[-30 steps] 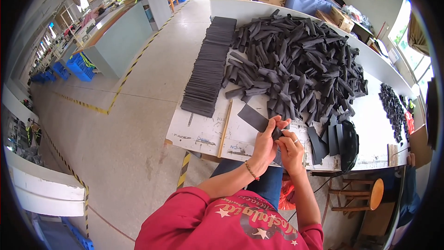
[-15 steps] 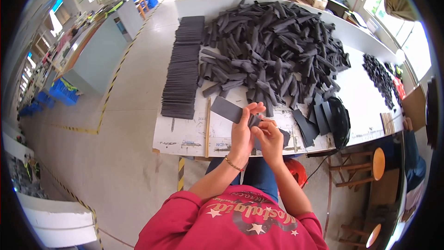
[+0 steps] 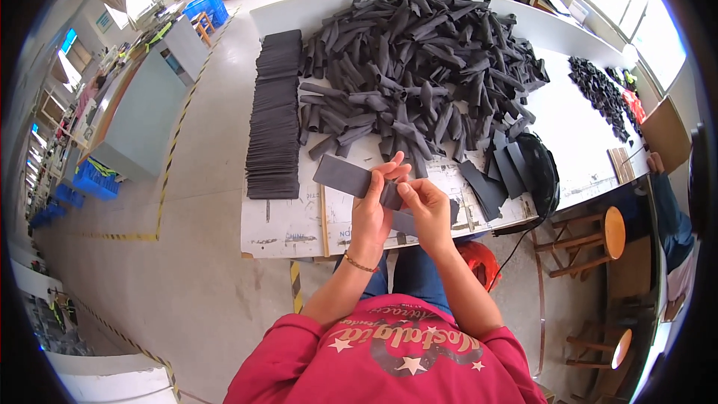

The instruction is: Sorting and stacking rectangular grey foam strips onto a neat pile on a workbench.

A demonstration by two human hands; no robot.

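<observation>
Fingers of both hands are pinching one dark strip (image 3: 340,174) over the white table (image 3: 587,172): the left hand (image 3: 366,209) is clasping it between thumb and fingers, other fingertips fanning toward one o'clock, and the right hand (image 3: 430,213) is nipping the inner end with thumb and forefinger, leaving hardly any gap. Seen from the person's place, the long axis is running from ten to four o'clock, its flat free end pointing to ten; the left hand is sitting nearer that end. The inner end is looking curled, though I can't tell how tightly.

Farther out, flat loose strips (image 3: 482,188) are lying at three, a wooden stick (image 3: 324,217) between eight and nine, a neat stack (image 3: 273,127) at ten, and a big heap of rolled pieces (image 3: 419,67) is filling twelve.
</observation>
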